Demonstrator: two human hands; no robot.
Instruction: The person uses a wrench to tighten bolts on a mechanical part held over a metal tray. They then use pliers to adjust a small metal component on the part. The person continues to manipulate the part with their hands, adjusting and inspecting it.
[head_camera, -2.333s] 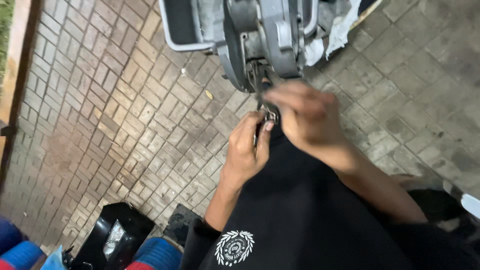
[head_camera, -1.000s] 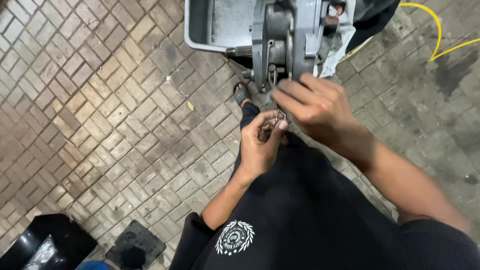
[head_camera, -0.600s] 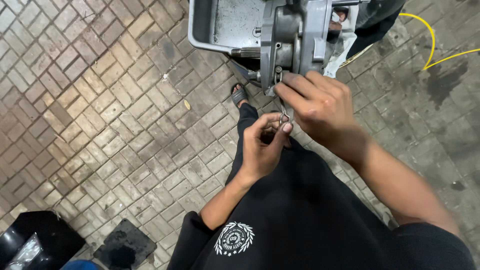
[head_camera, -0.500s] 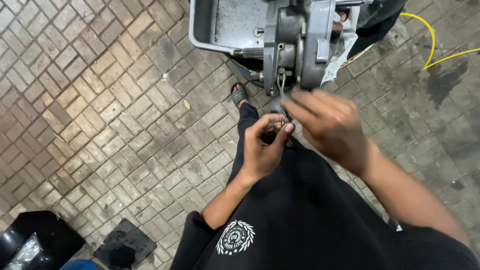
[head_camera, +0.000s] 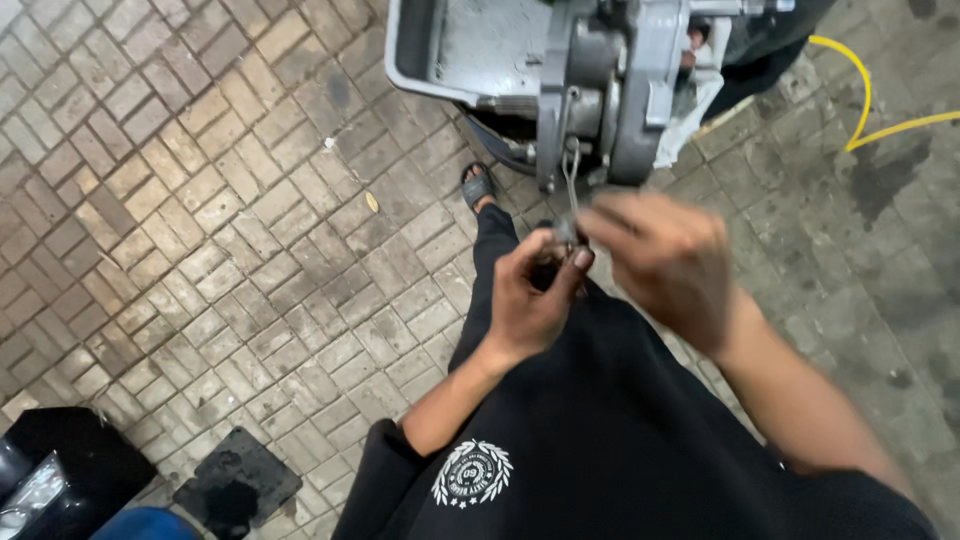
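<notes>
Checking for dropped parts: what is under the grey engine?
Under the engine: brick paving, a sandalled foot, both hands on a hanging wire. Ground directly beneath is hidden.

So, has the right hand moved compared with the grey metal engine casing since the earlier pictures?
Yes. The right hand has dropped a little below the grey metal engine casing, which it nearly touched before, and stays beside the left hand.

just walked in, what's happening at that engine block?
A person in black clothes stands over a grey metal engine casing on a brick-paved floor. Both hands meet just below it: the left hand pinches a small metal part that hangs on a thin wire or rod from the casing, and the right hand, blurred, is at the same part. A yellow hose lies to the right.
</notes>
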